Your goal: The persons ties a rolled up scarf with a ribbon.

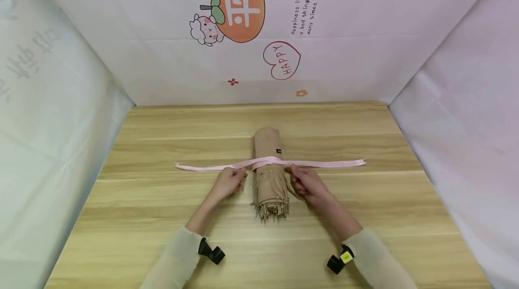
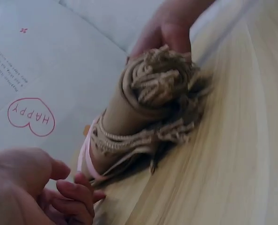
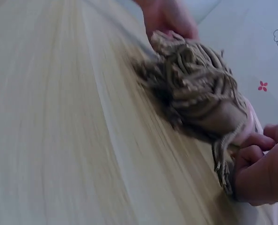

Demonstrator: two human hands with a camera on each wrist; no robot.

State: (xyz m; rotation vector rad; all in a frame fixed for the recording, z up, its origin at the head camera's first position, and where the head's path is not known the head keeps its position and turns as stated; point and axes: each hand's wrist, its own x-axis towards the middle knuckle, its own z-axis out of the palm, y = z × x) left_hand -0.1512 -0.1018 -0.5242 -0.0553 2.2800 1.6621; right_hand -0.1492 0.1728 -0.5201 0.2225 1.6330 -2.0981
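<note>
A rolled brown scarf (image 1: 267, 142) lies on the wooden table, its knotted fringe (image 1: 272, 190) toward me. A pink ribbon (image 1: 324, 163) wraps round its middle and crosses on top, the two ends stretched out left and right. Close by the left side of the roll, just below the ribbon, is my left hand (image 1: 230, 182), its fingers loosely bent around nothing visible in the left wrist view. My right hand (image 1: 310, 185), fingers curled, pinches at the scarf's right edge under the ribbon. Some fringe strands (image 3: 222, 164) hang against it; the pinched part is mostly hidden.
The wood-grain table (image 1: 162, 226) reaches out on all sides of the roll. A white printed cloth (image 1: 182, 73) stands behind it, with more white cloth (image 1: 454, 113) at both sides. Both wrists wear small black cameras (image 1: 211, 251).
</note>
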